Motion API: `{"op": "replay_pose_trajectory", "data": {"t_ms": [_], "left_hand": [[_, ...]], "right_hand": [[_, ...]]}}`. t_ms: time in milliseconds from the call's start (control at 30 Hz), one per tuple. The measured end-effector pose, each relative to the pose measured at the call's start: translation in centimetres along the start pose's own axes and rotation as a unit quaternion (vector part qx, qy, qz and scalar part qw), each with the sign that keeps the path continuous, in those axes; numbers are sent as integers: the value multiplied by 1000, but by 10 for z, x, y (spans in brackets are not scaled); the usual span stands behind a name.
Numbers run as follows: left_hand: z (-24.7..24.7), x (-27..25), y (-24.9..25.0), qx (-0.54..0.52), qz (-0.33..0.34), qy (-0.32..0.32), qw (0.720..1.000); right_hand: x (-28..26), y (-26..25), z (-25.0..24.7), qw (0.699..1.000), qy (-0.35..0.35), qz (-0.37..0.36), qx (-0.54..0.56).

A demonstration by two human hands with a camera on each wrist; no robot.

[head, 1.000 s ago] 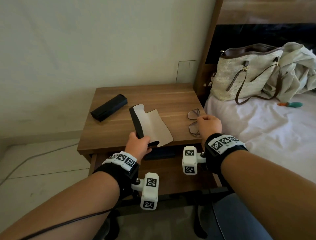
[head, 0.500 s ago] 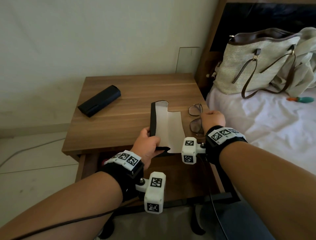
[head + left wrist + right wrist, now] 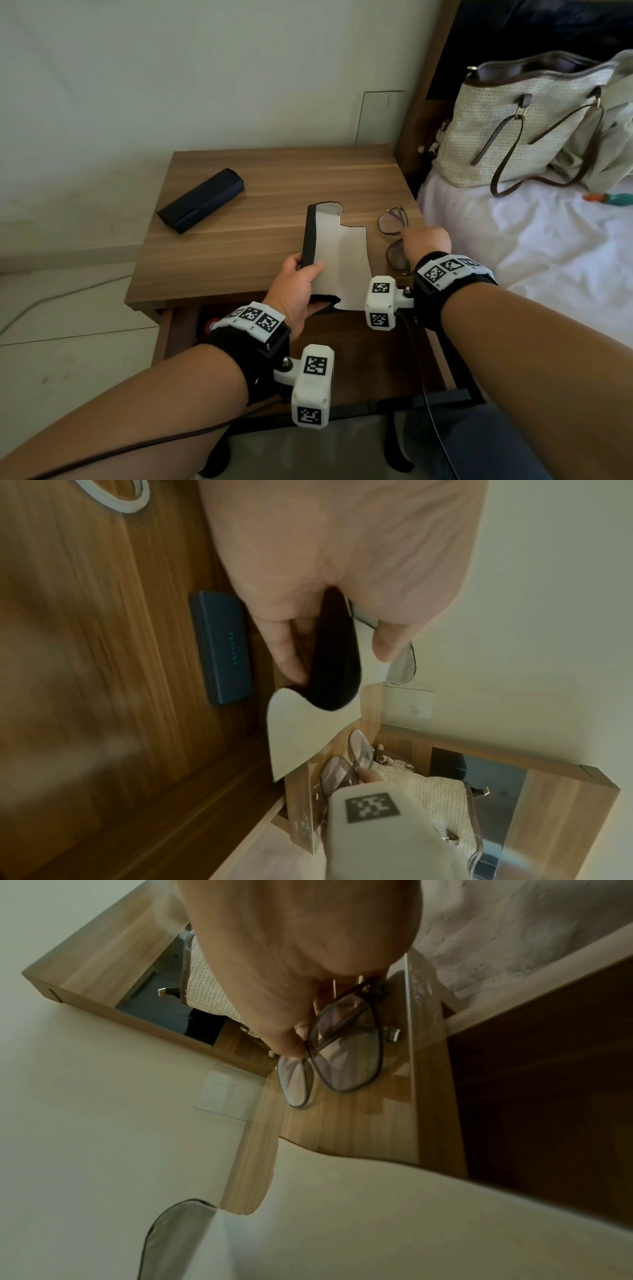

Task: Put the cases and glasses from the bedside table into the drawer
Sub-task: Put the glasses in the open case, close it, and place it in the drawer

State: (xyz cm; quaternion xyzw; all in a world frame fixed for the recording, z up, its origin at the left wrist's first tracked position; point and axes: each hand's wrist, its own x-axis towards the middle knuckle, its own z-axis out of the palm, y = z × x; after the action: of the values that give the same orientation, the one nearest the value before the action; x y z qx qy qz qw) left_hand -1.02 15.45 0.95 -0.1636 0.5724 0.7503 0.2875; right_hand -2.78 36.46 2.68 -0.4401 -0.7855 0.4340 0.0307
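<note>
The surface is wood-grain with a faint sheen. The open case has a pale matt lining edged in black, the closed case is dark matt, and the glasses have thin glossy frames. On the bed, the bag is rough woven straw with smooth brown straps.

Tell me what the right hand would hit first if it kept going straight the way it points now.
The right hand already pinches the glasses near the bridge. Going straight on, it would likely cross bare top of the bedside table towards the wall. The woven bag sits off to its right. Depth is hard to judge.
</note>
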Motion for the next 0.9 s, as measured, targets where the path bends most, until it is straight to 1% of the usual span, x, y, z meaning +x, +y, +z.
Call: {"op": "replay_pose_trajectory", "data": {"t_ms": [100, 200, 400, 633, 700, 900], "left_hand": [[-1, -4, 1, -6, 1, 10, 1000], [-2, -13, 4, -16, 3, 21, 1000], [-3, -35, 15, -38, 12, 40, 998], [0, -63, 18, -75, 15, 22, 997], [1, -71, 17, -79, 20, 13, 997], [3, -92, 7, -76, 46, -10, 996]], "right_hand": [[-11, -4, 1, 999, -16, -22, 29], [-28, -13, 3, 996, -14, -41, 73], [-64, -24, -2, 986, -62, -62, 144], [-110, -26, -4, 974, -111, -67, 185], [-122, -23, -4, 971, -127, -76, 186], [-148, -16, -6, 967, -141, -119, 178]]}}
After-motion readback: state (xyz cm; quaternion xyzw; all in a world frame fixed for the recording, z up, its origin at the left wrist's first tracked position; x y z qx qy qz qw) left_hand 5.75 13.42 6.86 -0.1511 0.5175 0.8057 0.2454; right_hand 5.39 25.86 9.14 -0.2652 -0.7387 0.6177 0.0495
